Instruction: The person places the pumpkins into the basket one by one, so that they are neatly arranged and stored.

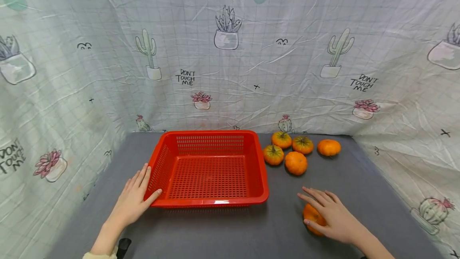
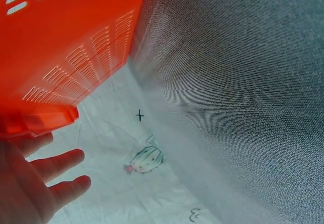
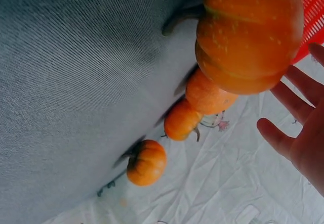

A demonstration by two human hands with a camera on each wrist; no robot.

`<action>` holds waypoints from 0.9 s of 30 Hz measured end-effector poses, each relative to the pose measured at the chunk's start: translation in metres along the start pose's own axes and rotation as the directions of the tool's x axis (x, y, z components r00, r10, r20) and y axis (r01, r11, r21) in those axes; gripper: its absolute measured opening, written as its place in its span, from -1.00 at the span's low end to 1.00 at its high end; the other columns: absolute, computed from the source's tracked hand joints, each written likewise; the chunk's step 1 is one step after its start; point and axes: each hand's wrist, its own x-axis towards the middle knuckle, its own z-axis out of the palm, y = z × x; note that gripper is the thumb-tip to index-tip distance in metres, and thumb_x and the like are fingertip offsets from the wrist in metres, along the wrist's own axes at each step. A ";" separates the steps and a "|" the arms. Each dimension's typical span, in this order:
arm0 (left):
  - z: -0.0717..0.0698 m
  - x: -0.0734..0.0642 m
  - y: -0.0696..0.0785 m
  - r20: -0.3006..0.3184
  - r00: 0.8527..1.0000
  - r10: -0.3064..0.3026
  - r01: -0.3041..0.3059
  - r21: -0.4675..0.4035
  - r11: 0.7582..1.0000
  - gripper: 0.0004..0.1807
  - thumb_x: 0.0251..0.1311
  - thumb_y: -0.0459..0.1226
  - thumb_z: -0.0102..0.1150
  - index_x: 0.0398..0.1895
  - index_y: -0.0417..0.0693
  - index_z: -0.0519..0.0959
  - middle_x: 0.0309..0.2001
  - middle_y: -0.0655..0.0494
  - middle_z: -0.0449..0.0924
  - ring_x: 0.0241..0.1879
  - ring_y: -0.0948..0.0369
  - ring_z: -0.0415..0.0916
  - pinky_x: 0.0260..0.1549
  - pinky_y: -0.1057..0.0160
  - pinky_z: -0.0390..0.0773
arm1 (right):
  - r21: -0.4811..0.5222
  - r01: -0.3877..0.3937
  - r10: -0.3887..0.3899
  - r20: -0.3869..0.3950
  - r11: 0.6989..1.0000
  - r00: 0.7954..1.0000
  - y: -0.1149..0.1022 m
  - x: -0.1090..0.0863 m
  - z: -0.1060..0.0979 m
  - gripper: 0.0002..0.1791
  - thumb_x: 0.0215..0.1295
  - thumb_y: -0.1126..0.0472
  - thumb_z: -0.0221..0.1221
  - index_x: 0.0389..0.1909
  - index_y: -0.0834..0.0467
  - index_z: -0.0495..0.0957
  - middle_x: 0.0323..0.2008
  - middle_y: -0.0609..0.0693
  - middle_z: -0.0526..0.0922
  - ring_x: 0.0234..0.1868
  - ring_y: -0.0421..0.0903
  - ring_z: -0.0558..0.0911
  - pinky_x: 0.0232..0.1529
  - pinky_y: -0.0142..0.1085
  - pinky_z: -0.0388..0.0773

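A red plastic basket with slotted walls stands on the grey table, with nothing in it. At its front left corner my left hand rests along the rim, fingers straight and thumb over the edge. The left wrist view shows those fingers by the basket's rim. Above a small orange pumpkin at the front right hovers my right hand, fingers spread and partly covering it. In the right wrist view this pumpkin appears large, its stem toward the table, with fingertips beside it.
Right of the basket sit several more small pumpkins, some with greenish tops. One pumpkin lies a little apart at the back right. A cloth curtain printed with cacti closes off the back and both sides of the table.
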 end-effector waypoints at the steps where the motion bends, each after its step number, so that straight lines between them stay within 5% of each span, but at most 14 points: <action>1: 0.000 0.000 0.000 -0.001 1.000 0.001 -0.001 -0.003 1.000 -0.10 0.14 0.08 -0.03 0.37 -0.23 -0.13 0.39 -0.21 -0.15 0.28 -0.25 -0.07 0.16 -0.27 -0.05 | -0.006 0.005 -0.005 0.006 1.000 1.000 0.000 -0.001 0.001 -0.33 -0.01 -0.16 0.21 0.20 -0.25 0.28 0.20 -0.08 0.35 0.15 -0.09 0.34 0.03 -0.03 0.17; 11: -0.001 0.000 0.002 -0.033 0.999 0.022 -0.022 0.007 1.000 -0.12 0.13 0.05 0.00 0.36 -0.26 -0.08 0.37 -0.23 -0.08 0.26 -0.25 0.00 0.13 -0.25 0.02 | -0.053 0.047 -0.043 0.067 0.997 0.997 0.005 -0.011 0.006 -0.26 -0.21 -0.37 0.21 0.10 -0.22 0.38 0.00 -0.06 0.39 -0.04 -0.15 0.34 -0.21 -0.09 0.30; 18: 0.000 0.000 0.001 -0.040 0.999 0.024 -0.024 0.004 1.000 -0.13 0.13 0.03 0.01 0.36 -0.26 -0.06 0.37 -0.22 -0.09 0.25 -0.24 0.02 0.13 -0.24 0.04 | -0.041 0.029 -0.024 0.123 0.999 0.992 0.011 -0.013 0.009 -0.28 -0.23 -0.20 0.31 0.10 -0.21 0.38 -0.02 -0.03 0.38 -0.03 -0.09 0.33 -0.21 -0.04 0.33; 27: 0.001 0.000 0.000 -0.045 0.998 0.036 -0.036 0.005 0.999 -0.14 0.13 0.02 0.01 0.35 -0.27 -0.05 0.39 -0.19 -0.13 0.26 -0.23 0.02 0.13 -0.25 0.05 | -0.055 0.024 -0.020 0.078 0.998 0.997 0.015 -0.010 0.014 -0.37 -0.22 -0.24 0.29 -0.03 -0.13 0.47 -0.15 -0.11 0.36 -0.19 -0.16 0.29 -0.35 -0.24 0.28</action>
